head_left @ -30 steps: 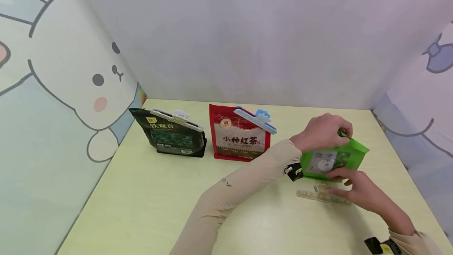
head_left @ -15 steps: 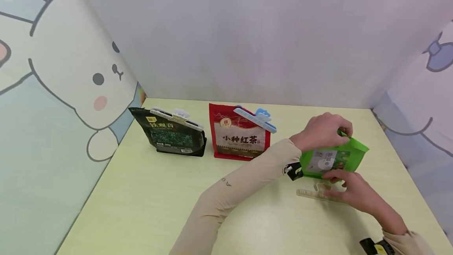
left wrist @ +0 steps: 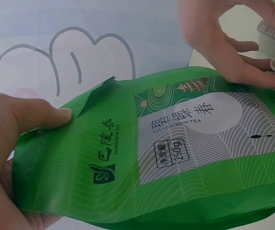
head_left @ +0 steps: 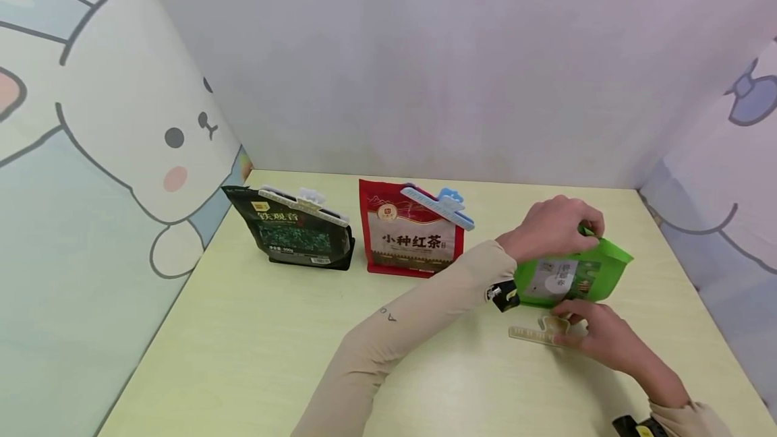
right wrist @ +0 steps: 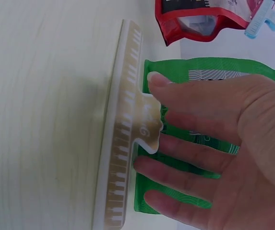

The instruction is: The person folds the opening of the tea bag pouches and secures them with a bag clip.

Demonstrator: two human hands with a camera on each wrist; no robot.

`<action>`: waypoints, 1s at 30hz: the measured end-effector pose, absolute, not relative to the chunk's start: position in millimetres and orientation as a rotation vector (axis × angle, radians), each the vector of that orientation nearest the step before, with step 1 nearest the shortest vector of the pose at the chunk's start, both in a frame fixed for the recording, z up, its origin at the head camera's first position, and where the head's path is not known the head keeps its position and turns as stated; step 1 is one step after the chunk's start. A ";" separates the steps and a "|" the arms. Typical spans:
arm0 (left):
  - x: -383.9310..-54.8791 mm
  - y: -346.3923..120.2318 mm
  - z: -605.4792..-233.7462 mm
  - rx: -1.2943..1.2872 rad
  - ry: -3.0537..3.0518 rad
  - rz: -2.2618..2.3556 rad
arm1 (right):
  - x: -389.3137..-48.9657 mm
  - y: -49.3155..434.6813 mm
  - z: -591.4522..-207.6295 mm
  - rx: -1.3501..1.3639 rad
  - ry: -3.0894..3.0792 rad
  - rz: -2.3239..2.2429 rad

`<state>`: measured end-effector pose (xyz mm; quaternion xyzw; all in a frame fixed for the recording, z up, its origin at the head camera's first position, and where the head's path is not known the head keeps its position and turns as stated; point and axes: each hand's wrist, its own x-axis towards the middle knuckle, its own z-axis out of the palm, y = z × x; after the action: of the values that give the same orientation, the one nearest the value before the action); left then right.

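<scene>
A green tea bag [head_left: 597, 282] stands at the right of the table, its top edge folded over. My left hand [head_left: 555, 226] holds that top edge; in the left wrist view the thumb lies on the front of the bag [left wrist: 120, 167] and the other fingers are behind. In front of the bag, a beige bag clip [head_left: 529, 334] with a piano-key pattern lies on the table. My right hand [head_left: 613, 341] is over its right part, hiding it. In the right wrist view, the thumb and extended fingers spread around the clip's handle [right wrist: 149, 122], with no visible squeeze.
To the left stand a red tea bag [head_left: 413, 248] with a light blue clip [head_left: 438, 206] and a black tea bag [head_left: 297, 238] with a white clip [head_left: 303, 204]. A grey wall [head_left: 425, 73] rises behind the table.
My right hand has shifted left and slightly down, from the bag's lower front to the clip's handle. The left hand and the green tea bag have stayed in place.
</scene>
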<state>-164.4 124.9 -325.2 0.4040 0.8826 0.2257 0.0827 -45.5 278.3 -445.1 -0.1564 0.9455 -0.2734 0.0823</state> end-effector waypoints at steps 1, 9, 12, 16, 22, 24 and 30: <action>-164.2 125.2 -325.2 1.206 2.635 0.674 | -45.3 278.3 -445.7 -0.463 2.823 -0.806; -163.3 124.6 -325.9 1.212 2.632 0.683 | -45.4 278.9 -453.0 -0.478 2.847 -0.773; -163.3 124.4 -326.0 1.207 2.636 0.683 | -45.5 278.7 -455.9 -0.480 2.869 -0.752; -163.5 123.8 -326.4 1.206 2.638 0.689 | -45.4 276.3 -458.1 -0.462 2.880 -0.716; -163.6 124.1 -326.2 1.207 2.643 0.686 | -44.6 272.1 -457.7 -0.412 2.863 -0.687; -163.3 124.3 -325.8 1.200 2.643 0.683 | -44.1 271.2 -457.3 -0.405 2.855 -0.682; -161.5 122.8 -325.2 1.196 2.634 0.699 | -43.0 271.0 -457.9 -0.435 2.857 -0.681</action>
<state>-161.5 122.8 -325.2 0.4006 0.8820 0.2342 0.0827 -43.0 271.0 -457.9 -0.1460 0.9587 -0.2285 0.0864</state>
